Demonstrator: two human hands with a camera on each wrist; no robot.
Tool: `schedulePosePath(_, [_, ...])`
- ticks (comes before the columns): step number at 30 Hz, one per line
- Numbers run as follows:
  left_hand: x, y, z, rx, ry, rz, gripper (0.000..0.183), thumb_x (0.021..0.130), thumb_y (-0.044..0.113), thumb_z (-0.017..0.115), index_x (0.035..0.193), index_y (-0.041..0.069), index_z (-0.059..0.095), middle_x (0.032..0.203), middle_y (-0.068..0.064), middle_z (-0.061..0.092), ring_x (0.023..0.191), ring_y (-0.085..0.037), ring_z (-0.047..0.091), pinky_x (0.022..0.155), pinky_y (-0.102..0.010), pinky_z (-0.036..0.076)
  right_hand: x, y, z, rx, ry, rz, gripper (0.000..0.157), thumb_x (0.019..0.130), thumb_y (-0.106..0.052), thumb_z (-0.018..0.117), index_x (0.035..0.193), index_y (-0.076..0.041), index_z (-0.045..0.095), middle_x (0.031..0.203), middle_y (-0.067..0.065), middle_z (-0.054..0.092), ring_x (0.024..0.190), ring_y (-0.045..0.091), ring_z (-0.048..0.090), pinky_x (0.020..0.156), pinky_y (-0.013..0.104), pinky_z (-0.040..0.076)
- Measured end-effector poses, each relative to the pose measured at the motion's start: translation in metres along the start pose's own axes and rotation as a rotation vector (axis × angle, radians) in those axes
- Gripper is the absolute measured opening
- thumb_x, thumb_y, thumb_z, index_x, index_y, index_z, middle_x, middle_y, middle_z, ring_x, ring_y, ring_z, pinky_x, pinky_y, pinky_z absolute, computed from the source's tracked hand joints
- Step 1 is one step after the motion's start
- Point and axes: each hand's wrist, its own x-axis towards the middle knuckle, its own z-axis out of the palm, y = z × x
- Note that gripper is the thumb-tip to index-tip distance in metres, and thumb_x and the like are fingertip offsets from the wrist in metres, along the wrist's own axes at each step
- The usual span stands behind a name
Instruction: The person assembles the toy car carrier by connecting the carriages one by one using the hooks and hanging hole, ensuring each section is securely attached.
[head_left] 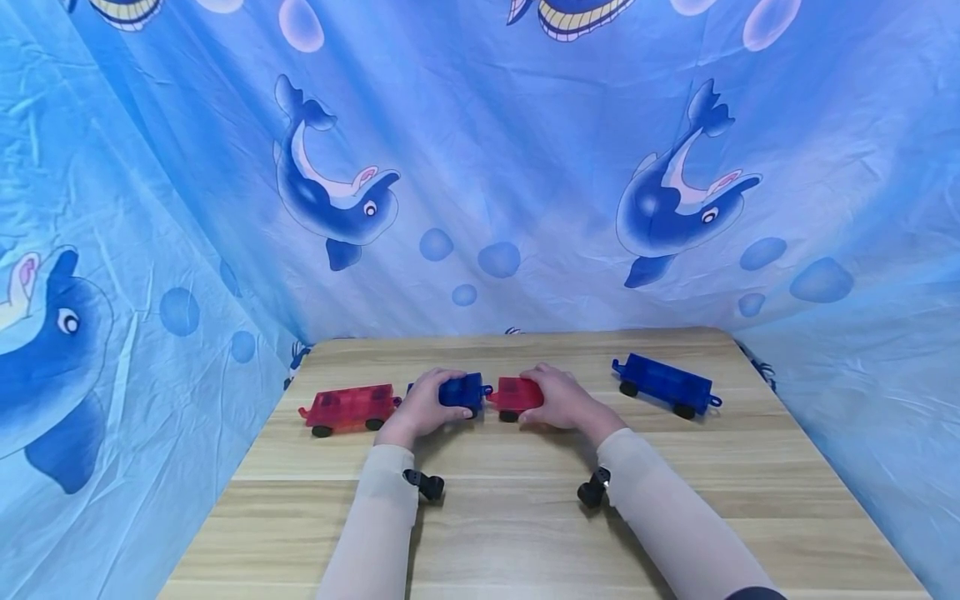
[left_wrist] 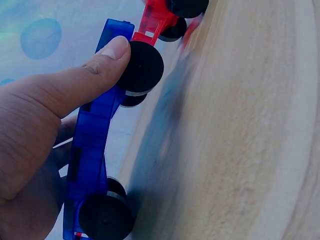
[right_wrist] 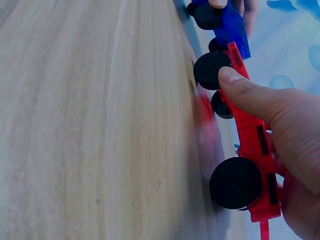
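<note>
The left hand pinches the held blue train car, with its thumb on the near side by a wheel and other fingers round the far side. The right hand pinches the held red train car the same way, thumb by a black wheel. Think of a clock in the head view, with its middle where these two cars meet, at the far part of the wooden table. The held blue one is at 9 o'clock, and the held red one is at 3.

It looks like the step now is hooking these two toy cars end to end. The next move seems to need the hook and the ring lined up, then a small push down while both cars are kept steady. The ends are tiny here, so I can't tell if they have caught.

Farther out at 9 o'clock is another red train car, close to the left hand, which hides part of that join. Out at 3 o'clock, a loose blue train car sits slanted, well apart. Nothing seems to block the way between the held cars. A dolphin cloth hangs behind, at 12.
</note>
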Motion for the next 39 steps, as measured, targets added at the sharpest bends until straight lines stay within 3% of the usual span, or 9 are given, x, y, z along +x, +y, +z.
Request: schedulePosePath(39, [-0.0007,0.0006,0.0021,0.042,0.015,-0.022,0.073,0.082,0.039,0.091,0.148,0.029,0.061,0.15,-0.004,0.054,0.141,-0.035,0.045,0.111,-0.061,0.043,-0.0018,-0.0039,-0.0018,-0.01,-0.012,0.002,0.087,0.08,-0.046,0.091,0.152,-0.013,0.055,0.13,0.002,0.06,0.113,0.023,0.056,0.102,0.046,0.045])
